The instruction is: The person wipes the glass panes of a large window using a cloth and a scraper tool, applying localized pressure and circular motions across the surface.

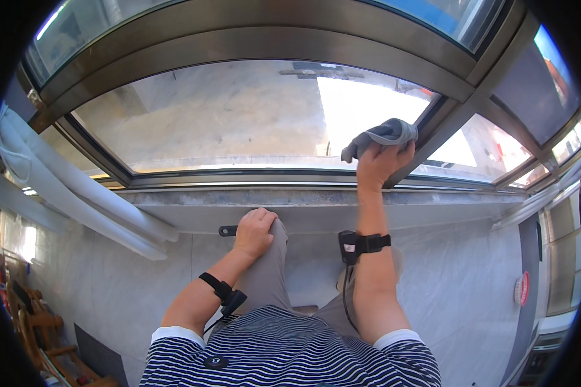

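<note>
My right hand [386, 162] is closed around a bunched grey cloth [385, 135], held against the lower right part of a window pane [222, 116], beside its metal frame [428, 138]. My left hand [255, 231] rests on my knee, curled around a dark handle [228, 230] whose holed end sticks out to the left. The rest of that tool is hidden by the hand and leg. Each forearm wears a black strap with a small device and a cable.
A stone sill [252, 197] runs below the window. White curtains [92, 188] hang at the left. Wooden furniture [53, 334] stands at the lower left. A red and white round container [522, 289] is on the floor at the right, near cabinets [561, 242].
</note>
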{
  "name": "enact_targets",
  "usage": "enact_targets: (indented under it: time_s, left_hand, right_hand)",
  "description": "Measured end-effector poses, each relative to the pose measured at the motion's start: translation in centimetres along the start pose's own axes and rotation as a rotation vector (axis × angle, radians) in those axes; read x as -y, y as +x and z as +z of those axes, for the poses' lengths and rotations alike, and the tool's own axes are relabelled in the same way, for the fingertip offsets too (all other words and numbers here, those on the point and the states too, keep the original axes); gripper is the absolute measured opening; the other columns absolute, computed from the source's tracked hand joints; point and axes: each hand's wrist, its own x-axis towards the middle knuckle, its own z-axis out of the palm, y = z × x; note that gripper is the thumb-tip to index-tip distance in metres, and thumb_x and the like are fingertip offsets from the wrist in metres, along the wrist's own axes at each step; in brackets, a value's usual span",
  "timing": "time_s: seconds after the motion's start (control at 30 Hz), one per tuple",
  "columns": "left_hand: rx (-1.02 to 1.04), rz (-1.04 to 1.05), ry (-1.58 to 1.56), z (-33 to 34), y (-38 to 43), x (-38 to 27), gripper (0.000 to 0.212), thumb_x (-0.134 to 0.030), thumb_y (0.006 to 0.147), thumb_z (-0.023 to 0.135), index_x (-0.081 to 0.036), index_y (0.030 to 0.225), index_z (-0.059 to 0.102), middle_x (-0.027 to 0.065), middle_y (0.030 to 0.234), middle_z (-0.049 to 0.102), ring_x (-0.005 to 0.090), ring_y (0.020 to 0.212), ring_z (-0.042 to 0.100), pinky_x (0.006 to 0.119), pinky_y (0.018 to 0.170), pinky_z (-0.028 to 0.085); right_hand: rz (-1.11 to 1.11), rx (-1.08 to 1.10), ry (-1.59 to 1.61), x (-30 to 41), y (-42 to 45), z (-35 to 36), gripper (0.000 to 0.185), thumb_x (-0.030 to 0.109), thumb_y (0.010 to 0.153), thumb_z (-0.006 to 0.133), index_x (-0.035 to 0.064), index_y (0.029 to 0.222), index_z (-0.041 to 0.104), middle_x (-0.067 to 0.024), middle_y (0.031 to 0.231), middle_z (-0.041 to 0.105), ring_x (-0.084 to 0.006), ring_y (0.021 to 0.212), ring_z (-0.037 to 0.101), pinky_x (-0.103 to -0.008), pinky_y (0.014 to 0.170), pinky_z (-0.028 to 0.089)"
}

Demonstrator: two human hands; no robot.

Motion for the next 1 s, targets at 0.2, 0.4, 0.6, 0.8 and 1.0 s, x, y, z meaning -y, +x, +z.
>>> enact_targets:
  time_s: [0.2, 0.4, 0.6, 0.8, 1.0]
  left_hand:
    - [0.026, 0.039, -0.027, 1.1, 0.4, -0.2, 0.029, -0.003, 0.063, 0.062, -0.008, 0.091, 0.063, 0.0081, 0.085, 0.057, 0.0300, 0.087, 0.059, 0.040, 0.075, 0.048]
    - [0.004, 0.003, 0.022, 0.6, 0.1, -0.2, 0.026, -0.003, 0.064, 0.061, -0.008, 0.089, 0.063, 0.0084, 0.086, 0.058, 0.0308, 0.083, 0.059, 0.041, 0.072, 0.049]
    - [-0.053, -0.037, 0.036, -0.7, -0.5, 0.5, 0.021, 0.000, 0.066, 0.059, -0.008, 0.085, 0.064, 0.0083, 0.083, 0.059, 0.0315, 0.081, 0.059, 0.040, 0.070, 0.048]
    - [-0.014, -0.038, 0.012, -0.4, -0.7, 1.2, 0.027, -0.002, 0.063, 0.061, -0.010, 0.089, 0.063, 0.0069, 0.085, 0.057, 0.0291, 0.085, 0.058, 0.039, 0.074, 0.047]
    - [0.012, 0.005, -0.050, 0.8, 0.0, 0.3, 0.028, -0.003, 0.063, 0.062, -0.010, 0.090, 0.063, 0.0067, 0.084, 0.057, 0.0286, 0.086, 0.058, 0.040, 0.074, 0.047]
  right_hand:
    - [-0.468, 0.065, 0.141, 15.6, 0.6, 4.5, 0.034, 0.013, 0.080, 0.060, 0.0112, 0.113, 0.065, -0.0087, 0.133, 0.049, -0.0330, 0.116, 0.047, -0.0417, 0.087, 0.043]
    - [-0.910, 0.371, 0.281, 15.3, -5.4, 6.4, 0.040, 0.016, 0.076, 0.062, 0.0218, 0.115, 0.065, 0.0064, 0.130, 0.044, -0.0196, 0.114, 0.043, -0.0316, 0.080, 0.041]
    - [-0.847, 0.452, 0.157, 4.1, -8.8, 3.6, 0.041, 0.012, 0.077, 0.063, 0.0206, 0.117, 0.066, 0.0050, 0.130, 0.046, -0.0215, 0.113, 0.045, -0.0343, 0.087, 0.045]
    - [-0.347, 0.229, -0.067, -3.2, -2.9, -0.6, 0.043, 0.008, 0.083, 0.060, 0.0069, 0.127, 0.058, -0.0224, 0.135, 0.040, -0.0378, 0.124, 0.039, -0.0460, 0.101, 0.035]
    - [-0.116, -0.042, -0.141, 2.3, 3.9, 0.2, 0.047, 0.009, 0.078, 0.061, 0.0028, 0.124, 0.056, -0.0292, 0.139, 0.034, -0.0450, 0.124, 0.036, -0.0519, 0.104, 0.029]
